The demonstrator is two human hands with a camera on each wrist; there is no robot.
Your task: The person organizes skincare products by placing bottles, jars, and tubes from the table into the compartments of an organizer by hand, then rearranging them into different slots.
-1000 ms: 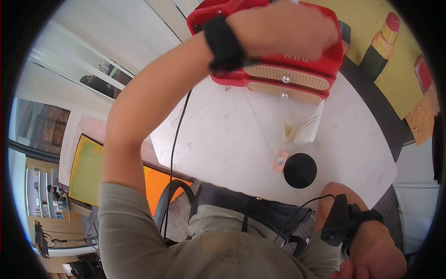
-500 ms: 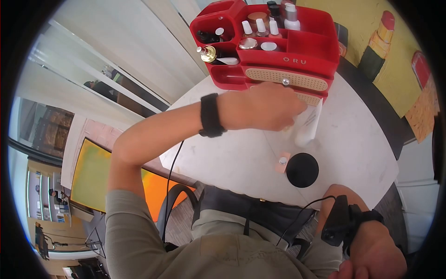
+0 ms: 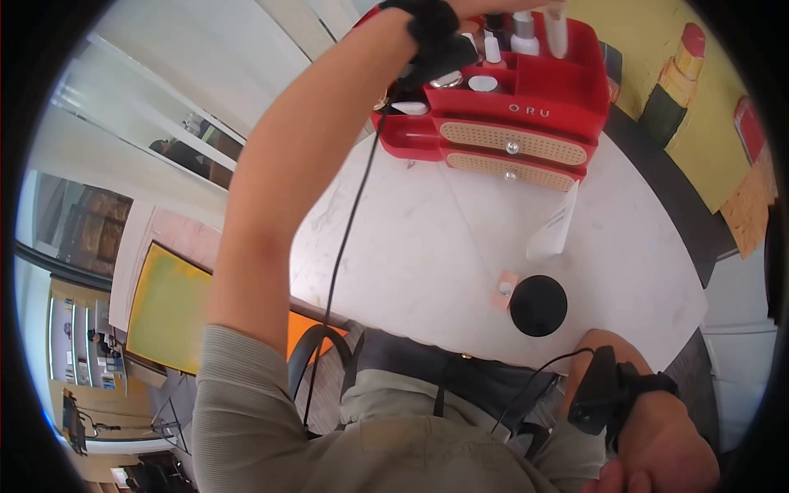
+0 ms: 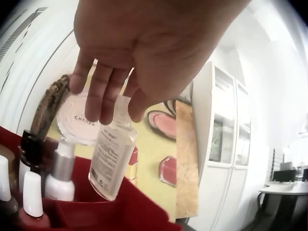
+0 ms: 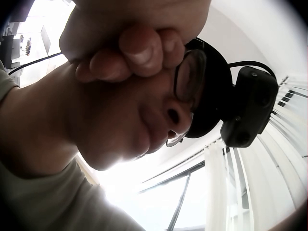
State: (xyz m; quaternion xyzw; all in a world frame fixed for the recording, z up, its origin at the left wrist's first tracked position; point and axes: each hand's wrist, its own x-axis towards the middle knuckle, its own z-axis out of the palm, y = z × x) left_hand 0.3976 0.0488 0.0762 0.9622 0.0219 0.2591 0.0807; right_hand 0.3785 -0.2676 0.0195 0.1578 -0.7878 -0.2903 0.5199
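Note:
My left hand pinches the top of a clear bottle with printed text. In the left wrist view the bottle hangs slightly tilted at the red organizer, its base low behind the front divider. The head view has the bottle over the organizer's right rear compartment, and most of the hand is cut off by the top edge. A white pump bottle and white-capped nail polish stand beside it. My right hand has its fingers curled against the face and holds nothing.
The organizer has two drawers with a rattan-like front and clear knobs. On the white table are a white tube, a black round disc and a small pink square. A black cable hangs from the left wrist.
My left hand went from above the organizer down to the table beside the tube, then back up with the clear bottle. A small see-through item there is gone. My right hand stayed still.

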